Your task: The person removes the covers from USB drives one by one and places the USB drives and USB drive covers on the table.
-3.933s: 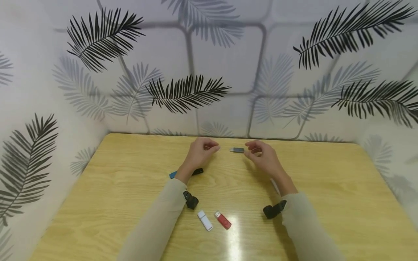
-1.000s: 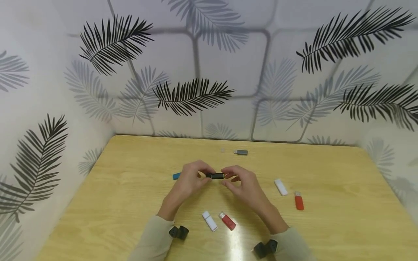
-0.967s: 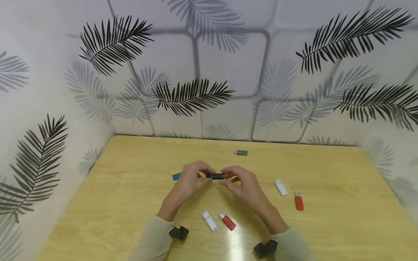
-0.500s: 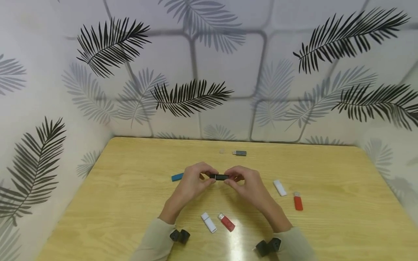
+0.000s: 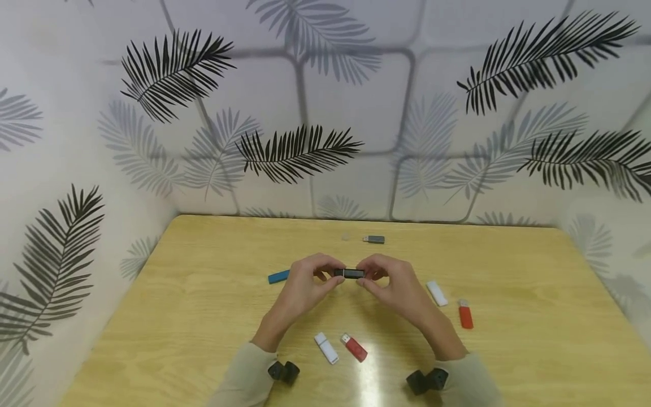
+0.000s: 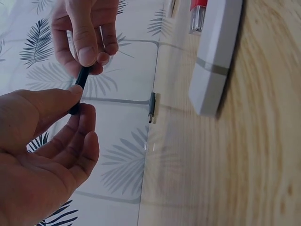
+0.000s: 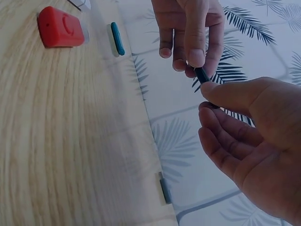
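Note:
Both hands hold a black USB flash drive (image 5: 353, 273) over the middle of the table, lying crosswise between them. A thin light line crosses it near its left end. My left hand (image 5: 307, 284) pinches that left end between thumb and fingertips. My right hand (image 5: 399, 284) pinches the right end the same way. In the left wrist view the dark drive (image 6: 82, 79) spans the two thumbs, its ends covered by fingertips. Just left of the left hand lies a blue stick (image 5: 278, 277); a white stick (image 5: 436, 293) lies beside the right wrist.
Near the table's far edge lie a grey USB drive (image 5: 374, 239) and a small clear cap (image 5: 346, 236). A red USB drive (image 5: 465, 315) lies at right. Between the forearms are a white capped USB drive (image 5: 326, 347) and a dark red one (image 5: 354, 347). A patterned wall (image 5: 351, 186) stands behind.
Both hands came from the grey drive and clear cap at the far edge to the black drive, now lifted from where it lay. Lately the right fingers have closed on its right end.

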`<action>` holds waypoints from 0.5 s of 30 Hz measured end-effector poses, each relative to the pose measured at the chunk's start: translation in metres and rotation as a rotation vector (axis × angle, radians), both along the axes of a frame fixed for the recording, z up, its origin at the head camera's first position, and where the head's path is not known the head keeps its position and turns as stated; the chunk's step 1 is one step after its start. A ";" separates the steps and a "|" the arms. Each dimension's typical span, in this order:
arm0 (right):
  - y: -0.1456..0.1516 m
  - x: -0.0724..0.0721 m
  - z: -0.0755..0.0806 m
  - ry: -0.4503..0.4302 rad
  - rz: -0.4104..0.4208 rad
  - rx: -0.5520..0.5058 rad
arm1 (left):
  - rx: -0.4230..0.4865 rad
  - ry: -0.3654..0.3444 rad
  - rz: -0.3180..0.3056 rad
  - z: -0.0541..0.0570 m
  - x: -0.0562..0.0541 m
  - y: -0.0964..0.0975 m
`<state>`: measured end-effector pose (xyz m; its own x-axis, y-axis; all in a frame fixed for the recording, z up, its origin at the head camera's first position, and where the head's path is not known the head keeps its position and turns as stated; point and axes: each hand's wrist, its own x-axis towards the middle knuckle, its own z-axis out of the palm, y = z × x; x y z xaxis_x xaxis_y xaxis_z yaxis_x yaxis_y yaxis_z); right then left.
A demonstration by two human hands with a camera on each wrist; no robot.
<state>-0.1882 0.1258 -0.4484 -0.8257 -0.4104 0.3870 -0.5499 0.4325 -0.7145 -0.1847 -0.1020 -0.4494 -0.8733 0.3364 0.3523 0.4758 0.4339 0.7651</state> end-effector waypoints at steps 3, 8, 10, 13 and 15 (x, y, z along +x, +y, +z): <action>0.002 0.000 0.002 0.027 0.004 0.012 | 0.018 0.005 -0.026 0.002 -0.001 0.001; 0.005 0.001 0.007 0.065 0.006 0.030 | 0.048 -0.013 -0.041 0.004 0.001 0.003; 0.006 0.002 0.009 0.074 0.010 0.032 | 0.054 -0.016 -0.039 0.005 0.002 0.003; 0.007 0.003 0.012 0.087 0.016 0.034 | 0.064 -0.012 -0.038 0.006 0.003 0.004; 0.008 0.003 0.013 0.085 0.027 0.029 | 0.075 -0.013 -0.041 0.006 0.003 0.004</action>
<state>-0.1853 0.1334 -0.4350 -0.7790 -0.4441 0.4427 -0.6196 0.4363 -0.6525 -0.1815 -0.0983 -0.4430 -0.8638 0.3452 0.3671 0.4822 0.3551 0.8008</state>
